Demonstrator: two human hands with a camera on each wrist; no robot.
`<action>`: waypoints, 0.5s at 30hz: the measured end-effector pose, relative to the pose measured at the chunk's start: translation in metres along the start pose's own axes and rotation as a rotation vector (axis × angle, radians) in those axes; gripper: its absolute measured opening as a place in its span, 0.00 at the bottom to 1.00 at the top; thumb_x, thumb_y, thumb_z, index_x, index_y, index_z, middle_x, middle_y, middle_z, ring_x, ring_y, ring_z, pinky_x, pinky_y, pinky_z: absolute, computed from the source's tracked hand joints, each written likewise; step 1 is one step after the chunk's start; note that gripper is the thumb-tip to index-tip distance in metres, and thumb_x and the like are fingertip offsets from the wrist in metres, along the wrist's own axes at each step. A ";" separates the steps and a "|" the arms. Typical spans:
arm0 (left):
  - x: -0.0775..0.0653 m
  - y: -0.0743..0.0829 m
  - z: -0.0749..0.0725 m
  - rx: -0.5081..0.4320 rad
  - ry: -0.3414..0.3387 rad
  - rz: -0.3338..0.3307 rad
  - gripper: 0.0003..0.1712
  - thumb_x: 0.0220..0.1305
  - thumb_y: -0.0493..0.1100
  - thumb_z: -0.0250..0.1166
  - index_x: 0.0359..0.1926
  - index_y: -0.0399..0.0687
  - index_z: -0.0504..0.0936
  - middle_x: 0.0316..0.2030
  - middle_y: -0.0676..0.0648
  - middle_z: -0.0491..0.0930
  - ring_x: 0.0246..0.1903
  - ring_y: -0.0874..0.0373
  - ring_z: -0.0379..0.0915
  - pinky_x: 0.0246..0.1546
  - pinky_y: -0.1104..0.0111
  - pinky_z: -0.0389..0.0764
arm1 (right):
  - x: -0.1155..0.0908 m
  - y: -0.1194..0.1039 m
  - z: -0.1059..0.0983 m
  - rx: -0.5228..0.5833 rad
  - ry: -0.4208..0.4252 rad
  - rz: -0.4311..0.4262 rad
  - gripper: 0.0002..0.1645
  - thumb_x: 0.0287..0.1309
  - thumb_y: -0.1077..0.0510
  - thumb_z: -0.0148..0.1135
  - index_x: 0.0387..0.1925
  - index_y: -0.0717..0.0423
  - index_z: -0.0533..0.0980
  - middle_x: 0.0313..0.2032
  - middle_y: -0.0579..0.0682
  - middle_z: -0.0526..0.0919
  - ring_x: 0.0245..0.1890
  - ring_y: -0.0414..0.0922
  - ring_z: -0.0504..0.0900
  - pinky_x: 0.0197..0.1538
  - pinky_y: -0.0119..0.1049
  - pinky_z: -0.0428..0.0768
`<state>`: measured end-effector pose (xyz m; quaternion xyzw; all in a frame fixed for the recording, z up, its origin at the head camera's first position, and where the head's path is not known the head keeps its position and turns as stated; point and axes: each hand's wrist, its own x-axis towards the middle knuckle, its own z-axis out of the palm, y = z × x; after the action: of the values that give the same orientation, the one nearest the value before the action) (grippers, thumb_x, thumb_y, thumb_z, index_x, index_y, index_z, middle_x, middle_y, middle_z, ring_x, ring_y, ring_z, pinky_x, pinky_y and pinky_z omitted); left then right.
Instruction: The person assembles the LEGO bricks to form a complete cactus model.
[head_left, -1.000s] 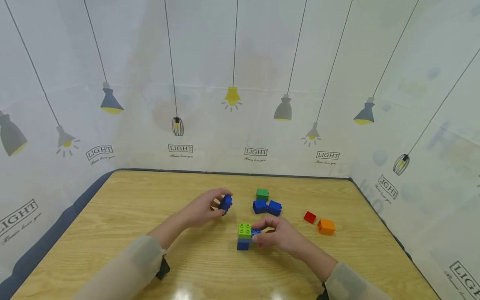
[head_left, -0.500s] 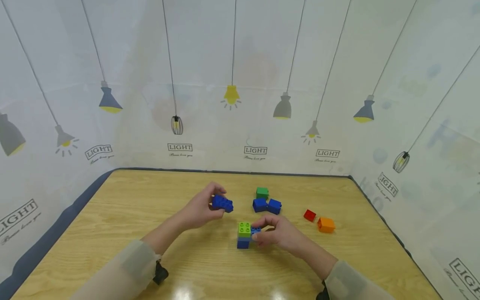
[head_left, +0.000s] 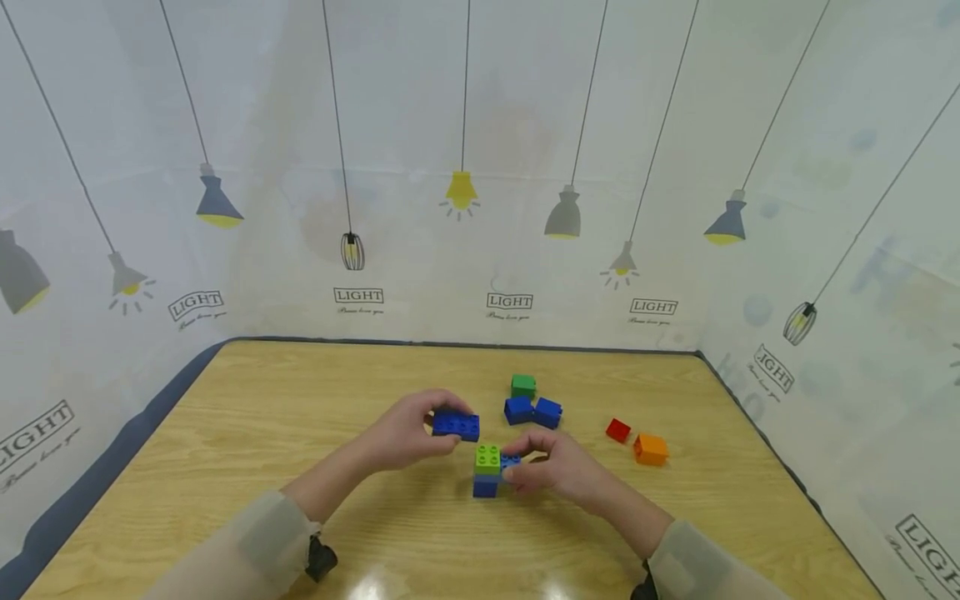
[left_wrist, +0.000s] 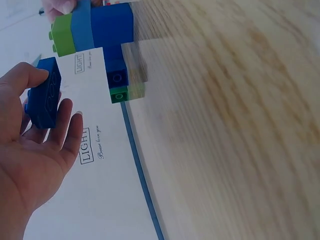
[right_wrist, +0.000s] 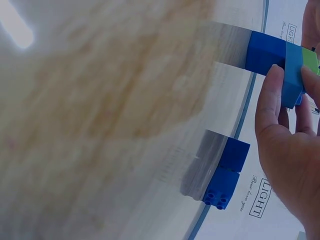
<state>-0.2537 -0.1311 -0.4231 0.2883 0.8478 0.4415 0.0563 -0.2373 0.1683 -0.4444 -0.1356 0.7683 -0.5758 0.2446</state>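
My left hand (head_left: 408, 433) pinches a long dark blue building brick (head_left: 457, 425) between thumb and fingers, held above the table behind and left of a small stack. In the left wrist view that blue brick (left_wrist: 46, 95) shows its side and hollow underside. The stack has a dark blue brick (head_left: 485, 487) at the bottom, a lighter blue brick (right_wrist: 293, 75) over it and a lime green brick (head_left: 487, 459) on top. My right hand (head_left: 562, 471) grips the lighter blue brick's end, which juts out to the right past the lime brick.
Behind the stack lie two dark blue bricks (head_left: 547, 413), with a green brick (head_left: 523, 386) beyond them. Farther right are a red brick (head_left: 618, 430) and an orange brick (head_left: 651, 449). The wooden table (head_left: 300, 375) meets a printed cloth backdrop (head_left: 420, 250) along its far edge.
My left hand has turned its blue brick from tilted to roughly level, studs up, and brought it right, nearer the stack. The right hand keeps its hold on the lighter blue brick.
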 end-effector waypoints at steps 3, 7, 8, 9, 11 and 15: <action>0.000 0.003 0.003 -0.019 -0.018 0.012 0.19 0.70 0.39 0.73 0.60 0.51 0.86 0.56 0.50 0.87 0.51 0.57 0.82 0.55 0.60 0.85 | 0.000 0.000 0.000 -0.007 0.000 -0.007 0.20 0.70 0.55 0.76 0.58 0.59 0.83 0.58 0.59 0.81 0.44 0.48 0.89 0.53 0.44 0.92; 0.000 0.007 0.007 -0.040 -0.032 0.019 0.19 0.69 0.39 0.73 0.60 0.51 0.86 0.53 0.51 0.87 0.50 0.56 0.81 0.54 0.58 0.85 | 0.000 0.002 0.000 -0.017 0.000 -0.011 0.21 0.70 0.55 0.76 0.58 0.59 0.83 0.58 0.59 0.82 0.44 0.48 0.88 0.53 0.43 0.92; 0.001 0.008 0.008 -0.038 -0.033 0.026 0.19 0.69 0.39 0.74 0.60 0.50 0.86 0.53 0.51 0.87 0.50 0.56 0.81 0.54 0.57 0.85 | 0.000 0.002 0.000 -0.018 0.001 -0.012 0.21 0.70 0.54 0.76 0.58 0.59 0.83 0.58 0.58 0.81 0.44 0.48 0.88 0.53 0.43 0.92; 0.001 0.009 0.009 -0.041 -0.036 0.028 0.19 0.69 0.39 0.74 0.60 0.50 0.86 0.53 0.51 0.87 0.50 0.56 0.81 0.53 0.58 0.85 | 0.000 0.003 0.000 -0.019 0.002 -0.012 0.21 0.70 0.54 0.76 0.58 0.58 0.83 0.58 0.58 0.81 0.44 0.48 0.88 0.53 0.43 0.92; 0.001 0.012 0.011 -0.046 -0.045 0.032 0.19 0.70 0.40 0.74 0.60 0.50 0.86 0.53 0.52 0.87 0.50 0.57 0.81 0.53 0.59 0.85 | 0.000 0.003 0.000 -0.015 0.002 -0.017 0.21 0.70 0.54 0.76 0.58 0.59 0.83 0.58 0.58 0.81 0.44 0.47 0.88 0.52 0.44 0.92; 0.001 0.015 0.015 -0.044 -0.074 0.048 0.20 0.72 0.41 0.73 0.63 0.53 0.85 0.55 0.53 0.87 0.51 0.58 0.81 0.50 0.65 0.86 | 0.000 0.004 0.000 -0.005 -0.002 -0.025 0.21 0.70 0.55 0.76 0.58 0.60 0.82 0.58 0.59 0.81 0.44 0.47 0.89 0.52 0.44 0.93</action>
<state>-0.2423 -0.1133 -0.4204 0.3231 0.8282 0.4502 0.0832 -0.2370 0.1693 -0.4483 -0.1464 0.7676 -0.5769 0.2380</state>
